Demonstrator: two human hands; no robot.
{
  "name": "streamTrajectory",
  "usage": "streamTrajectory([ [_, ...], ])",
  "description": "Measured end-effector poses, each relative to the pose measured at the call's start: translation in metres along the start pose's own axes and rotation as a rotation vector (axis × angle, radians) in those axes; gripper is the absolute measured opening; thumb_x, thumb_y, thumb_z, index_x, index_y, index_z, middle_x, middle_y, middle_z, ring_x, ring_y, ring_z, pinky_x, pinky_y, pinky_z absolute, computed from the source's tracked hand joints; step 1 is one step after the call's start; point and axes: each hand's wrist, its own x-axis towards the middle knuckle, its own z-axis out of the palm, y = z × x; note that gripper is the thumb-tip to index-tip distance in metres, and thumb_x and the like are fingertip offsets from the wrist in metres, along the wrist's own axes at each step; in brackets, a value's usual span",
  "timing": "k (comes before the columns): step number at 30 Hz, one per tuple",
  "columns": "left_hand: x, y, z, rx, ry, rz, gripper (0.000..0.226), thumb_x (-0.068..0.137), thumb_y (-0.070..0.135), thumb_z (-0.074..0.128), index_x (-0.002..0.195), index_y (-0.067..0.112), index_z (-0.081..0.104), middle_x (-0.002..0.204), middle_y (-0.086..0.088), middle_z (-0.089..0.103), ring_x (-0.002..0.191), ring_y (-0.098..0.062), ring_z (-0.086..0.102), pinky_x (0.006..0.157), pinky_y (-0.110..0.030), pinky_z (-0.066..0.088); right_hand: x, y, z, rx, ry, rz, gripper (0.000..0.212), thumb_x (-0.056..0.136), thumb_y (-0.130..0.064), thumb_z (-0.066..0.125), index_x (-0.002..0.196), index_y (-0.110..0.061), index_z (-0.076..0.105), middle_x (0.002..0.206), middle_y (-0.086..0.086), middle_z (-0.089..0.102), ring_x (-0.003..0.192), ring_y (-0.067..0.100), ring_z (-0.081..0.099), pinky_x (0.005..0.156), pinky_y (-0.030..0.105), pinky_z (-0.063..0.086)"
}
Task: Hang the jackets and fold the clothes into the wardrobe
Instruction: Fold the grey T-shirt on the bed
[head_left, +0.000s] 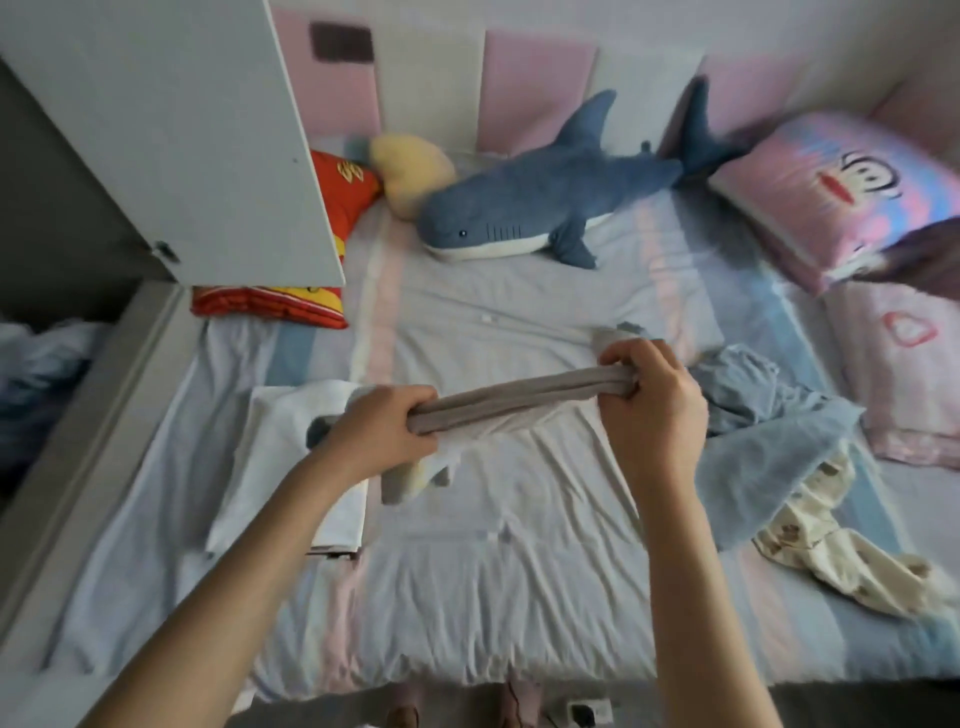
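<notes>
A grey garment (511, 397), bunched into a long band, is stretched above the middle of the bed. My left hand (382, 423) grips its left end and my right hand (652, 387) grips its right end. More of the cloth hangs below my left hand. A folded white garment (280, 447) lies flat on the bed just left of my left hand. To the right of my right hand a crumpled light-blue garment (769, 447) lies, and below it a cream patterned garment (841, 545). The white wardrobe door (171, 130) stands open at the upper left.
A blue plush shark (550, 208), a yellow plush (410, 166) and a red cushion (332, 208) lie at the head of the striped bed (467, 597). Pink pillows (831, 192) are stacked at the right. A heap of bluish cloth (36, 374) shows at the far left.
</notes>
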Motion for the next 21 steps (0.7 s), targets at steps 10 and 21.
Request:
streamTrajectory([
  [10, -0.021, 0.074, -0.071, -1.322, 0.173, -0.264, 0.019, 0.094, 0.018, 0.047, 0.086, 0.012, 0.063, 0.072, -0.006, 0.068, 0.068, -0.018, 0.066, 0.072, -0.029, 0.054, 0.031, -0.05, -0.015, 0.518, -0.167, 0.374, 0.062, 0.08, -0.02, 0.076, 0.132, -0.018, 0.042, 0.133, 0.009, 0.038, 0.113, 0.016, 0.05, 0.093, 0.03, 0.043],
  [21, -0.019, 0.068, -0.109, -1.723, 0.208, -0.148, 0.024, 0.09, 0.027, 0.054, 0.114, 0.022, 0.055, 0.096, -0.008, 0.065, 0.083, -0.02, 0.067, 0.068, -0.031, 0.058, -0.035, -0.077, 0.044, 0.501, -0.737, -0.013, 0.102, 0.062, -0.024, 0.089, 0.139, -0.031, 0.021, 0.138, -0.007, 0.026, 0.126, -0.004, 0.028, 0.101, 0.001, 0.023],
])
